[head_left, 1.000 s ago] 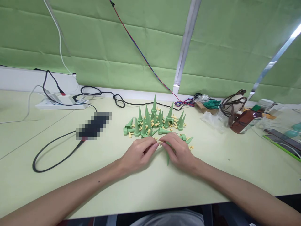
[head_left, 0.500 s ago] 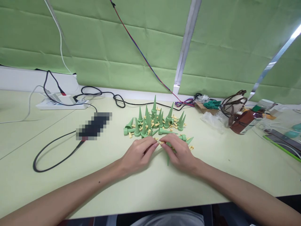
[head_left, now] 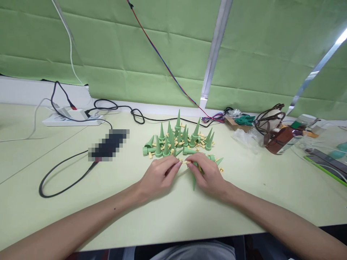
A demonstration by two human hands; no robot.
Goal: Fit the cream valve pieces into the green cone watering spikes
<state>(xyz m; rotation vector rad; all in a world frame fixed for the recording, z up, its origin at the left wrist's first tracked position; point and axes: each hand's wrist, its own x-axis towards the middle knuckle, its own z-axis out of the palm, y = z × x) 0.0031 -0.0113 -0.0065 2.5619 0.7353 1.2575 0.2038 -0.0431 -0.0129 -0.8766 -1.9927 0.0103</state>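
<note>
Both hands meet over the table just in front of a pile of green plastic watering spikes with small yellow valve pieces among them. My left hand is closed, thumb and forefinger pinching one end of a small yellow plastic valve piece. My right hand pinches the other end of the yellow piece, its fingertips hiding part of it. Whether it is one part or two joined parts I cannot tell. Under my right hand lies a green spike, its tip pointing toward me.
A pixelated dark device with a black cable lies at left, near a white power strip. On the right are a reddish-brown bottle, clear plastic wrap and a green-edged tablet-like object. The table's front edge runs close to me.
My fingertips have drawn slightly apart and up, so more of the yellow valve piece shows between them. The pile of spikes has stayed put.
</note>
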